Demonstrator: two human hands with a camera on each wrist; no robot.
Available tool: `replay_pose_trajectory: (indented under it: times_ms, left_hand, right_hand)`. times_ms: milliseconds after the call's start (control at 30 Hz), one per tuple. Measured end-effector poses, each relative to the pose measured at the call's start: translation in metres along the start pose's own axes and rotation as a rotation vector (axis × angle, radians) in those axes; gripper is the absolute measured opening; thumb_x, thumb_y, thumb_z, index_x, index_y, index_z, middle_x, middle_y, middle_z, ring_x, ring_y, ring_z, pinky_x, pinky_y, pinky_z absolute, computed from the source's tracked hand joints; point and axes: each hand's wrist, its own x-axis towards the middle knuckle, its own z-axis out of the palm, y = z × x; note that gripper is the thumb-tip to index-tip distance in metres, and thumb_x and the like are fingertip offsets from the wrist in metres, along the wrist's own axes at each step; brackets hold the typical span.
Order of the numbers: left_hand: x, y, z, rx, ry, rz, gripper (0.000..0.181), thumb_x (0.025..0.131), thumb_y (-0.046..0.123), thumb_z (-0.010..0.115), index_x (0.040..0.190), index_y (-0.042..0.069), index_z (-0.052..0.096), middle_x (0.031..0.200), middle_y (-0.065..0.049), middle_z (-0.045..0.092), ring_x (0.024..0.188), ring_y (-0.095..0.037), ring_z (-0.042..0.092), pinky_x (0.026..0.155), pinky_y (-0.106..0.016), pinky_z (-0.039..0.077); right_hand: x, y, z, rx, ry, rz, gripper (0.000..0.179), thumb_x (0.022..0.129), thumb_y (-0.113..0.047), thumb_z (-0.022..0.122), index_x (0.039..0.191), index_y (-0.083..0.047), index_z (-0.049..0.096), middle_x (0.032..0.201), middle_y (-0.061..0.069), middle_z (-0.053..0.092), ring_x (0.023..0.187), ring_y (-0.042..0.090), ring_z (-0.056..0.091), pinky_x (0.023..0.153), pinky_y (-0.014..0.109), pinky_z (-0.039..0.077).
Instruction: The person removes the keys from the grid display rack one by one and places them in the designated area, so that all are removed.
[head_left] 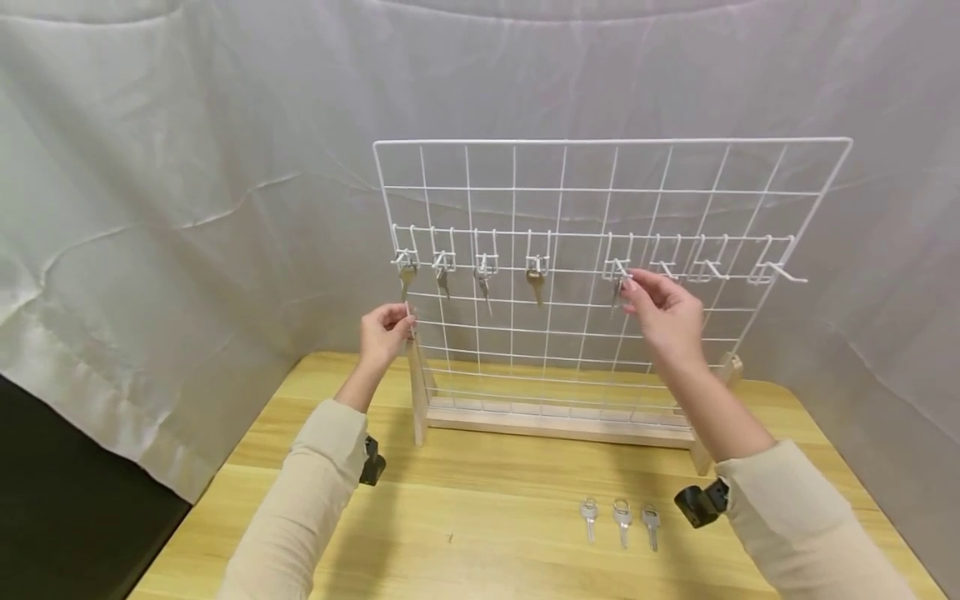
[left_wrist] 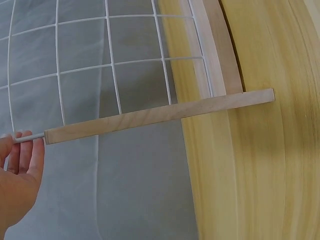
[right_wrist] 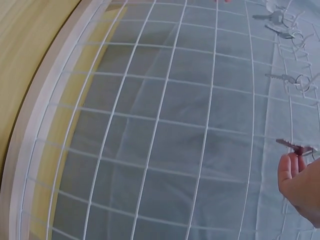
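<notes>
A white wire grid rack (head_left: 585,333) stands in a wooden base, with a row of white hooks across it. My left hand (head_left: 386,335) grips the rack's left edge wire just above the wooden upright (left_wrist: 115,120). At the fifth hook from the left, my right hand (head_left: 667,312) pinches a key (right_wrist: 290,146) by its ring end, its blade sticking out past the fingertips. Keys hang from the hooks to the left, among them a brass-coloured key (head_left: 535,283) and a silver key (head_left: 483,283). The fingers partly hide the pinched key's ring in the head view.
Three silver keys with rings lie on the wooden table (head_left: 465,533) at the front right, the middle key (head_left: 622,521) among them. Bare hooks, such as the rightmost hook (head_left: 776,271), stick out toward me. A grey curtain (head_left: 225,167) surrounds the table.
</notes>
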Motion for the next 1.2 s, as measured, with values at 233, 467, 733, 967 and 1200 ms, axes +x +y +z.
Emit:
replay_pose_trajectory:
  times_ms: [233,467,733,967,1200]
  left_hand:
    - [-0.0021,-0.0031,0.0001,0.013,0.002,0.014,0.019,0.087,-0.004,0.059,0.104,-0.012,0.061,0.100,-0.030,0.064,0.067,-0.001,0.058,0.060,-0.007,0.050]
    - [-0.0048,-0.0026,0.0004,0.019,0.007,0.020,0.018,0.086,-0.004,0.059,0.102,-0.012,0.062,0.100,-0.031,0.063,0.067,-0.002,0.057,0.059,-0.007,0.049]
    - [-0.0039,-0.0026,0.0032,0.018,-0.006,0.012,0.019,0.087,-0.003,0.058,0.104,-0.012,0.061,0.101,-0.031,0.063,0.068,-0.004,0.058,0.059,-0.009,0.050]
    - [-0.0035,-0.0026,0.0030,0.017,0.019,0.027,0.017,0.087,-0.004,0.058,0.102,-0.012,0.061,0.101,-0.031,0.063,0.075,-0.014,0.062,0.060,-0.009,0.049]
    - [-0.0032,-0.0003,0.0025,0.025,0.016,0.017,0.018,0.087,-0.004,0.057,0.103,-0.012,0.061,0.101,-0.031,0.063,0.070,-0.005,0.058,0.060,-0.008,0.049]
  right_hand:
    - [-0.0025,-0.0010,0.0076,0.033,0.081,0.049,0.013,0.087,0.000,0.059,0.083,-0.012,0.061,0.074,-0.011,0.065,0.067,0.002,0.059,0.064,0.009,0.053]
    - [-0.0041,0.0015,0.0076,0.094,0.124,0.015,0.013,0.085,0.001,0.062,0.076,-0.007,0.062,0.067,-0.009,0.065,0.062,0.002,0.061,0.058,0.012,0.055]
    - [-0.0050,0.0007,0.0061,0.165,0.143,-0.011,0.010,0.082,0.003,0.065,0.075,-0.004,0.065,0.066,-0.006,0.066,0.059,0.004,0.062,0.056,0.014,0.055]
    - [-0.0062,0.0028,0.0101,0.146,0.177,-0.089,0.024,0.083,0.005,0.063,0.069,-0.014,0.065,0.065,-0.008,0.066,0.058,0.002,0.061,0.056,0.013,0.055]
    - [-0.0092,0.0005,0.0090,0.139,0.214,-0.119,0.020,0.083,0.004,0.064,0.071,-0.013,0.064,0.066,-0.008,0.065,0.061,0.002,0.062,0.056,0.013,0.055]
